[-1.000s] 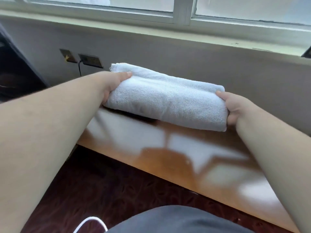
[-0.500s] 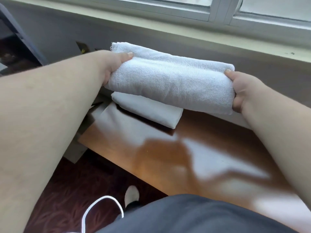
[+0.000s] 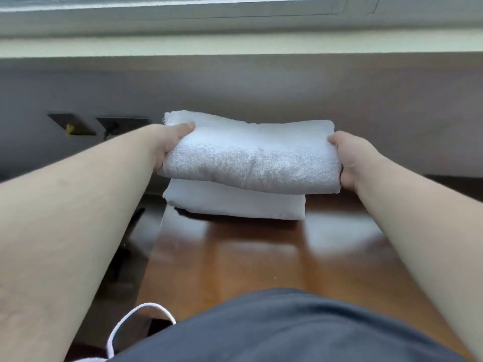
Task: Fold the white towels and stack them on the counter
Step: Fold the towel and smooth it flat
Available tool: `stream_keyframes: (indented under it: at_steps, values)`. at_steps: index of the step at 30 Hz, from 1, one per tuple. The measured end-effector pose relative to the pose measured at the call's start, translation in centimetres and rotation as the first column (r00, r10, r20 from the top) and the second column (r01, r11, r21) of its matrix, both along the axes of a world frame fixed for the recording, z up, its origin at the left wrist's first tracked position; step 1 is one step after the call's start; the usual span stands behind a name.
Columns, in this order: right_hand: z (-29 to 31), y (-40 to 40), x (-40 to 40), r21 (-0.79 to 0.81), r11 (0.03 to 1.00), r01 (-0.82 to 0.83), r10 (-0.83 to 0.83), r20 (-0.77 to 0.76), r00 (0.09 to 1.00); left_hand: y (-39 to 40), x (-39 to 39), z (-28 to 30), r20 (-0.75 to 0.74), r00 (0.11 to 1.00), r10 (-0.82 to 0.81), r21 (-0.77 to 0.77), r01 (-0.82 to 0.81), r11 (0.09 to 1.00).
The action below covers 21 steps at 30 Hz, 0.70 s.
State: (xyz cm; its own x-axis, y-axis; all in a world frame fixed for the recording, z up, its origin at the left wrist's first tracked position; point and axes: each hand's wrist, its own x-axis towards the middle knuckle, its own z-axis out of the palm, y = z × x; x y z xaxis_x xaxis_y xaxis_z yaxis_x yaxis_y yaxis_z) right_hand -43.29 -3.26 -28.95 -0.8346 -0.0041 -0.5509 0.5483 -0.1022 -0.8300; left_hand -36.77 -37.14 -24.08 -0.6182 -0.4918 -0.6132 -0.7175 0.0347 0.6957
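Glossy wooden counter (image 3: 235, 265) below window sill (image 3: 235, 47)

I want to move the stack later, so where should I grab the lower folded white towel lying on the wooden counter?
Take the lower folded white towel by its two short ends, coming in from left and right: it is a long, soft slab and would sag if lifted at the middle.

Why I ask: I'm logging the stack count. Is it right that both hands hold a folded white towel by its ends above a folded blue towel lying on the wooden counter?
Not quite: the head view shows the lower towel is white, not blue. The rest holds: the left hand and right hand grip the folded white towel by its ends above it, on the wooden counter.
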Motion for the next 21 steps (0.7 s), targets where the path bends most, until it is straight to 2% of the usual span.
stream_keyframes:
  at_steps: [7, 12, 14, 18, 21]
  values:
    - [-6.5, -3.0, 1.0, 0.087, 0.990, 0.109, -0.112, 0.029, 0.993, -4.5, -1.9, -8.4, 0.052, 0.997, -0.064, 0.069, 0.060, 0.996]
    - [-10.2, -4.2, 2.2, 0.325, 0.944, -0.056, 0.008, 0.149, 0.989, -5.8, -1.3, -13.6, 0.055, 0.993, -0.104, 0.090, 0.099, 0.991]
    - [-10.2, -4.4, 2.1, 0.368, 0.930, -0.010, -0.036, 0.116, 0.993, -5.9, -1.4, -14.2, 0.012, 0.995, -0.095, 0.074, 0.094, 0.993]
    - [-9.6, -4.8, 1.6, 0.391, 0.912, 0.123, -0.100, -0.079, 0.992, -6.6, -2.2, -13.7, -0.100, 0.990, -0.098, 0.037, 0.103, 0.994]
    - [-10.0, -5.1, 1.4, 0.422, 0.899, 0.119, -0.093, -0.082, 0.992, -7.1, -2.2, -14.1, -0.120, 0.990, -0.078, 0.051, 0.085, 0.995]
